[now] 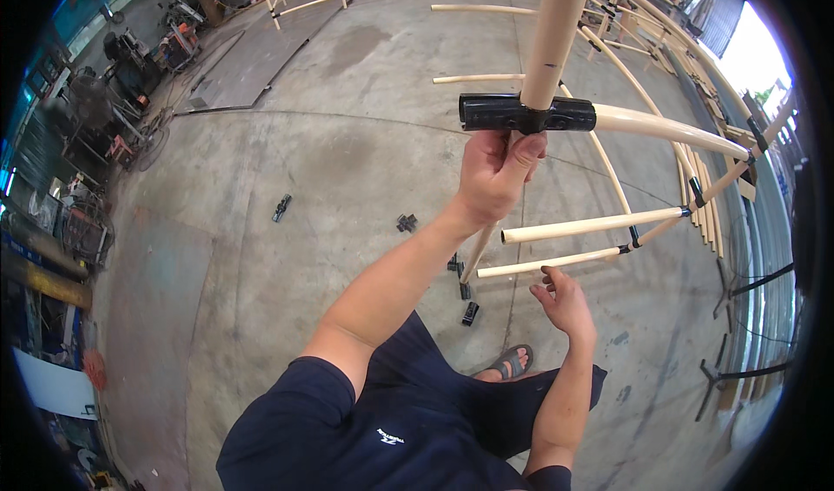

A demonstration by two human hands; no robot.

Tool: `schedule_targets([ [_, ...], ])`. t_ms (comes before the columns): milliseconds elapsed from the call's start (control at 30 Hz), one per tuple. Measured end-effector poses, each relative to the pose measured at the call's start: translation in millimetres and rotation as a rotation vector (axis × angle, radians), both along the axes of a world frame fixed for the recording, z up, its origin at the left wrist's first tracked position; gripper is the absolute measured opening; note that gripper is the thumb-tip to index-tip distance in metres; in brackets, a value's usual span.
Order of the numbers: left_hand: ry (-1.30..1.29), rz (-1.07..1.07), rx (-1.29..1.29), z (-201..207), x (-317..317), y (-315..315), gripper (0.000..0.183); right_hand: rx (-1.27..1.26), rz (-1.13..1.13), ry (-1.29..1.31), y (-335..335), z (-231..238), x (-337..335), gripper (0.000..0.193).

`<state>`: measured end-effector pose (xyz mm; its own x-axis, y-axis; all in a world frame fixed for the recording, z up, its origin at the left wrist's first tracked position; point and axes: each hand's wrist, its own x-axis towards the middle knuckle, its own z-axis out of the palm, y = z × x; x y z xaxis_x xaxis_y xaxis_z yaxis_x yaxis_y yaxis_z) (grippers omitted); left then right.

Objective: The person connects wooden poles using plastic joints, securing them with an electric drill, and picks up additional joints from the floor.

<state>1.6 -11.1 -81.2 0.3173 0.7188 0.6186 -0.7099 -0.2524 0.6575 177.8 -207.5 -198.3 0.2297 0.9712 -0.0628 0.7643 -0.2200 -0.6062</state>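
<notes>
Left hand (pixel 502 177) grips one upright tube (pixel 547 57) below one black connector (pixel 558 116); right hand (pixel 565 303), loosely open, near two cream tubes (pixel 591 226).

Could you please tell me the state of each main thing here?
Beige upright tube: seated in the black pipe connector.
Black pipe connector: joined to a horizontal tube at right, open at left.
Left hand: closed around the tube below the connector.
Right hand: fingers partly curled, apparently holding nothing.
Loose black connectors: lying on the floor.
Gray sandal: worn.

Navy short-sleeved shirt (pixel 347 446), small white chest print (pixel 389 437); dark navy bottoms (pixel 482 408); grey open-toed sandal (pixel 515 362).
</notes>
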Motion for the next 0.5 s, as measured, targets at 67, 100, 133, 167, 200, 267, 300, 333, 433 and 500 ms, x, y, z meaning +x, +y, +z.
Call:
schedule_targets([
  [67,0.021,-0.007,0.023,-6,-1,-2,0.024,-0.008,0.004,-0.004,0,-3,-1,0.047],
  [100,0.021,0.01,0.029,-9,-1,-5,0.026,0.007,0.012,0.01,1,-4,-1,0.047],
  [133,0.02,0.022,0.033,-11,-1,-8,0.028,0.021,0.015,0.024,0,-4,-2,0.046],
  [167,0.021,0.019,0.026,-13,-3,-9,0.028,0.014,0.012,0.026,0,-4,-3,0.046],
  [200,0.08,0.025,0.043,-17,-8,-9,0.031,0.011,0.015,0.025,1,-2,-3,0.046],
  [267,0.147,0.027,0.056,-28,-16,-9,0.035,0.004,0.016,0.032,1,-3,-5,0.046],
  [300,0.202,0.045,0.048,-39,-19,-12,0.036,0.012,0.022,0.033,0,-4,-6,0.046],
  [333,0.256,0.065,0.043,-49,-23,-13,0.037,0.023,0.03,0.034,0,-4,-7,0.046],
  [433,0.483,0.237,0.222,-83,-33,-13,0.039,0.02,0.019,0.026,-2,-6,-6,0.045],
  [500,0.506,0.344,0.207,-118,-29,-13,0.038,0.014,0.024,0.007,2,-2,-3,0.046],
])
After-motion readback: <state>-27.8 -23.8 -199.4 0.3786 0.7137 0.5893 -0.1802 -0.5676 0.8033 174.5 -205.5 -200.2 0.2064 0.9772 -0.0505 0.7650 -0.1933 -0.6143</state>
